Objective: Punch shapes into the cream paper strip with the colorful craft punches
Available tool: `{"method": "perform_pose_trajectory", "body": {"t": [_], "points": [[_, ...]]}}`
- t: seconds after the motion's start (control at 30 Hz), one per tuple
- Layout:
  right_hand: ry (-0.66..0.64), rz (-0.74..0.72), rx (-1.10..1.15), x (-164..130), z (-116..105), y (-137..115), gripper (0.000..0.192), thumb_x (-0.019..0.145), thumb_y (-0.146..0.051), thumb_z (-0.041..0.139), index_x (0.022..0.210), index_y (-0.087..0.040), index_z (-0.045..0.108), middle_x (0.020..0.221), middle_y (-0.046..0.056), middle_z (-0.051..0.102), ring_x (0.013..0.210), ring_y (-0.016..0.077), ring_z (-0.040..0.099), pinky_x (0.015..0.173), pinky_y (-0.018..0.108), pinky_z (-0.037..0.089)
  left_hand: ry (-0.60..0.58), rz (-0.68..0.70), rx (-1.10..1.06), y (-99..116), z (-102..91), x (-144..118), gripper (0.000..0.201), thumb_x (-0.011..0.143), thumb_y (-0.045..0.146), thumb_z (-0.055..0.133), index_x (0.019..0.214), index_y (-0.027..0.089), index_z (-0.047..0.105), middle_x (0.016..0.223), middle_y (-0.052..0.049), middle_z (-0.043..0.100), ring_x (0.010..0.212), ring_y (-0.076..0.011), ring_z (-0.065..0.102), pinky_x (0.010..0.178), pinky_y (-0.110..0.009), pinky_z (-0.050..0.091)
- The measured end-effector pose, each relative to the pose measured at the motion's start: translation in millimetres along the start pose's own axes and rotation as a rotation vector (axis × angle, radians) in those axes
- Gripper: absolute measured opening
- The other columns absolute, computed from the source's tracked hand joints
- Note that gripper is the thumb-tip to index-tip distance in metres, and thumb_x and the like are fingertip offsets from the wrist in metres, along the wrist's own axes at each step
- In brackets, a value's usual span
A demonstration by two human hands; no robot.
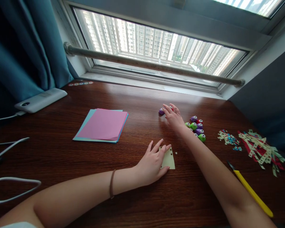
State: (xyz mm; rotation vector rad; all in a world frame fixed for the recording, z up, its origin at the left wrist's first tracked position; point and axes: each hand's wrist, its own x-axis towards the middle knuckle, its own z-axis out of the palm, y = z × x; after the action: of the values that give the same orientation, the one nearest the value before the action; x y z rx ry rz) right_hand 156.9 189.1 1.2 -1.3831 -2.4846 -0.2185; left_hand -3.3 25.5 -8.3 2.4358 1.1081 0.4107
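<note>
Mid-desk, the left hand (154, 163) lies flat on an already star-punched cream paper piece (168, 158) while the right hand's (173, 117) open fingers touch a purple craft punch (161, 111) toward the far edge, not yet gripping it.

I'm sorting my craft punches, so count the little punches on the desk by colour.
Purple punches: 4, one of them under the right hand
Green punches: 3
Total: 7 that I can make out; the cluster is tight, so some may be hidden.

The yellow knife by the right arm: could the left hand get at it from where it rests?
Probably not without shifting. The left hand lies flat on a small cream paper, and the right forearm stretches across the table between it and the yellow knife, so it would have to cross over that arm.
</note>
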Motion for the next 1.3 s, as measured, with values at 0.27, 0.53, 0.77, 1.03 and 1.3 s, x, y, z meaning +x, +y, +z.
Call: {"method": "perform_pose_trajectory", "body": {"t": [0.27,0.53,0.77,1.03,1.3], "points": [[0.034,-0.117,0.042,17.8,6.2,9.6,0.023,0.085,-0.007,0.042,0.098,-0.011,0.061,0.107,0.014,0.06,0.118,0.0268,0.039,0.104,0.042,0.028,0.005,0.003,-0.019,0.2,-0.5,-0.1,0.063,0.084,0.036,0.05,0.139,0.018,0.024,0.139,-0.006,0.042,0.137,-0.0258,0.016,0.111,-0.056,0.01],[0.223,0.203,0.622,-83.9,-44.4,-18.0,0.018,0.081,-0.031,0.061,0.093,-0.018,0.055,0.089,0.004,0.058,0.08,0.0161,0.059,0.075,0.029,0.05,-0.002,0.006,-0.008,0.8,-1.3,-0.4,0.061,0.086,0.035,0.049,0.138,0.018,0.024,0.139,-0.006,0.042,0.137,-0.0239,0.018,0.11,-0.056,0.012],[0.102,0.332,0.636,-170.1,-62.8,-43.8,0.021,0.083,-0.022,0.06,0.103,-0.02,0.054,0.1,0.003,0.06,0.091,0.0152,0.058,0.084,0.029,0.048,-0.01,0.009,0.013,1.3,0.3,0.0,0.06,0.087,0.034,0.048,0.138,0.017,0.023,0.14,-0.006,0.041,0.137,-0.022,0.019,0.11,-0.057,0.011],[0.025,0.221,0.538,-176.7,-48.8,-53.9,0.019,0.084,-0.018,0.057,0.102,-0.02,0.051,0.098,0.004,0.058,0.093,0.0167,0.054,0.083,0.031,0.046,0.01,0.02,0.026,0.4,0.9,-0.6,0.059,0.087,0.035,0.048,0.138,0.015,0.026,0.139,-0.008,0.042,0.136,-0.0229,0.021,0.11,-0.053,0.012],[0.045,0.251,0.505,-176.1,-44.2,-56.1,0.022,0.084,-0.02,0.058,0.105,-0.02,0.051,0.1,0.005,0.057,0.094,0.0171,0.054,0.084,0.031,0.047,0.006,0.012,0.024,0.3,1.6,-0.8,0.061,0.087,0.036,0.048,0.139,0.016,0.023,0.141,-0.006,0.04,0.137,-0.0212,0.018,0.111,-0.053,0.01]]}}
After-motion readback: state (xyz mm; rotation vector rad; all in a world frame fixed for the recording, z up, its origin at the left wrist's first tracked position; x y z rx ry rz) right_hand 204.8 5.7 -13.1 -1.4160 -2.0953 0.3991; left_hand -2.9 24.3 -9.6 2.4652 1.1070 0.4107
